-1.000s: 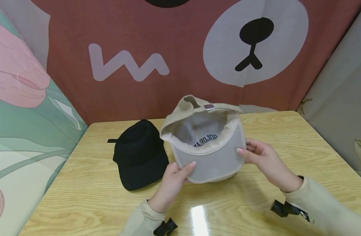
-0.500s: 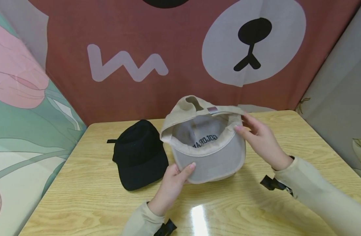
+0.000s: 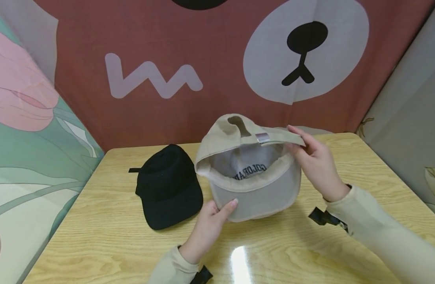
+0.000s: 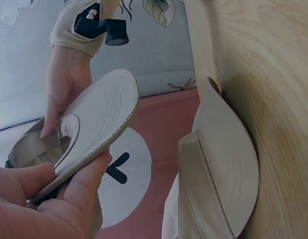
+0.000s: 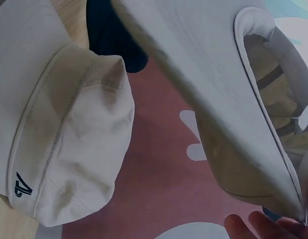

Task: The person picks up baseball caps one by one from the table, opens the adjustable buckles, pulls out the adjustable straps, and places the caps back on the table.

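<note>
A beige baseball cap (image 3: 260, 201) is held above the table, its inside and brim underside facing me; reversed dark lettering shows through the crown. My left hand (image 3: 207, 225) pinches the brim's near left edge, thumb on the underside. With thumb and fingers my right hand (image 3: 317, 165) grips the sweatband and back strap (image 3: 281, 136) at the right side. To the left a black cap (image 3: 171, 185) lies on the table, brim towards me. Both wrist views show another beige hat (image 5: 84, 134) with a small dark mark, resting on the table beneath the held cap.
The wood-grain table (image 3: 107, 221) ends at a hanging cloth (image 3: 160, 118) with a cartoon bear face. Patterned cloths also hang at the left (image 3: 32, 165) and right (image 3: 409, 102). A black strap (image 3: 327, 217) sits on the right sleeve.
My right hand has shifted from the brim's right edge up to the sweatband and back strap, pulling that side outward. The left hand keeps its hold; the black cap stays put.
</note>
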Tool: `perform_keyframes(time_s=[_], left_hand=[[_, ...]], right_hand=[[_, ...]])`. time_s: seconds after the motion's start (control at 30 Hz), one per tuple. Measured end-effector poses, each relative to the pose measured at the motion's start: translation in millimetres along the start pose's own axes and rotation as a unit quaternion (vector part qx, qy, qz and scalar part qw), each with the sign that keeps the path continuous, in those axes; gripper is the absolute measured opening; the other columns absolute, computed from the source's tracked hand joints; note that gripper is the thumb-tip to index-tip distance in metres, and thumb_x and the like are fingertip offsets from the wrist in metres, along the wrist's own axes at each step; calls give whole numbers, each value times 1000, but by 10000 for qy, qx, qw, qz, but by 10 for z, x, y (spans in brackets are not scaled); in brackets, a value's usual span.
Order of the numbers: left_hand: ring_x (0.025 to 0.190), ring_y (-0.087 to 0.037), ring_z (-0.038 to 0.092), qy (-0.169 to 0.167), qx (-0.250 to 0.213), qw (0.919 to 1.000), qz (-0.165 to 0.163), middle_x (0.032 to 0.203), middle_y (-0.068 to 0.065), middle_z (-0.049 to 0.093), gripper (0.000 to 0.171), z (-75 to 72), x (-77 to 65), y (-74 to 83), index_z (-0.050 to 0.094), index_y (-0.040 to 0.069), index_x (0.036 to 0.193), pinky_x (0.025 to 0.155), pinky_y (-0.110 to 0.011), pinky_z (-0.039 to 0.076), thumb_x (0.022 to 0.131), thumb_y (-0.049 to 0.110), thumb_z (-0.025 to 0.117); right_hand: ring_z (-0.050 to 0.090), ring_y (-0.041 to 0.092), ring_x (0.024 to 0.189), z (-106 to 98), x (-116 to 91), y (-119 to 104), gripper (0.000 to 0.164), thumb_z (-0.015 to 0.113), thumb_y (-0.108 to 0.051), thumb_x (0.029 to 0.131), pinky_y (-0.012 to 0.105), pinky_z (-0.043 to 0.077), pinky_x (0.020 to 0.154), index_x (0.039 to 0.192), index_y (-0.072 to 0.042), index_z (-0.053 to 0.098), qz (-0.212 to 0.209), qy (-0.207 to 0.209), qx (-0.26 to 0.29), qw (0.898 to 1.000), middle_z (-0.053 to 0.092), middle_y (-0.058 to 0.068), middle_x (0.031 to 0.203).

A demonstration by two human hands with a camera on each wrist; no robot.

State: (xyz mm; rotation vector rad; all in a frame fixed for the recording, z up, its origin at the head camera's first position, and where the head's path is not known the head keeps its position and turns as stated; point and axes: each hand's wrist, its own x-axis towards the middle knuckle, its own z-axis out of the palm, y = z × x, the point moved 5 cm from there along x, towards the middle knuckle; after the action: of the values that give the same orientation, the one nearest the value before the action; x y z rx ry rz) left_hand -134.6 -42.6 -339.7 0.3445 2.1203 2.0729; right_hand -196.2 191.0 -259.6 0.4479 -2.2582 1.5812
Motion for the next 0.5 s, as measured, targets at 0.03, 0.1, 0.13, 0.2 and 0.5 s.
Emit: perform_keyframes(time_s=[0.03, 0.1, 0.13, 0.2, 0.5], left_hand=[[109, -26, 62, -12, 47, 10000, 17, 114, -19, 67, 32, 4, -3, 2, 62, -11, 116, 95, -37, 47, 100, 16, 54], [110, -27, 62, -33, 167, 9999, 28, 114, -19, 67, 32, 11, -6, -1, 62, -10, 116, 96, -38, 46, 101, 17, 53], [111, -28, 61, -49, 212, 9998, 45, 115, -19, 67, 32, 15, -9, -2, 62, -10, 117, 97, -39, 46, 101, 17, 53], [111, -29, 62, -69, 284, 9995, 117, 115, -20, 67, 32, 23, -11, -4, 62, -10, 117, 96, -38, 47, 101, 16, 53], [110, -29, 62, -15, 493, 9987, 113, 114, -17, 68, 31, 39, -22, -32, 64, -8, 115, 95, -39, 47, 100, 18, 55]], right_hand=[[54, 4, 117, -6, 0, -7, 45, 57, -11, 99, 12, 44, 89, 142, -2, 48, -56, 69, 21, 10000, 53, 16, 137], [56, 2, 112, -12, -1, -23, 41, 58, -7, 98, 13, 45, 87, 138, 1, 52, -197, 175, 48, 9996, 58, 9, 131], [57, 2, 110, -13, 0, -32, 39, 58, -5, 97, 13, 45, 87, 135, 2, 54, -283, 221, 58, 9993, 60, 5, 128], [60, 2, 103, -19, 2, -55, 34, 60, -2, 95, 13, 47, 83, 129, 4, 60, -439, 326, 28, 9985, 64, -6, 118], [64, 2, 90, -53, 14, -166, 21, 64, 5, 90, 16, 48, 77, 110, 9, 69, -794, 751, -99, 9940, 69, -19, 99]])
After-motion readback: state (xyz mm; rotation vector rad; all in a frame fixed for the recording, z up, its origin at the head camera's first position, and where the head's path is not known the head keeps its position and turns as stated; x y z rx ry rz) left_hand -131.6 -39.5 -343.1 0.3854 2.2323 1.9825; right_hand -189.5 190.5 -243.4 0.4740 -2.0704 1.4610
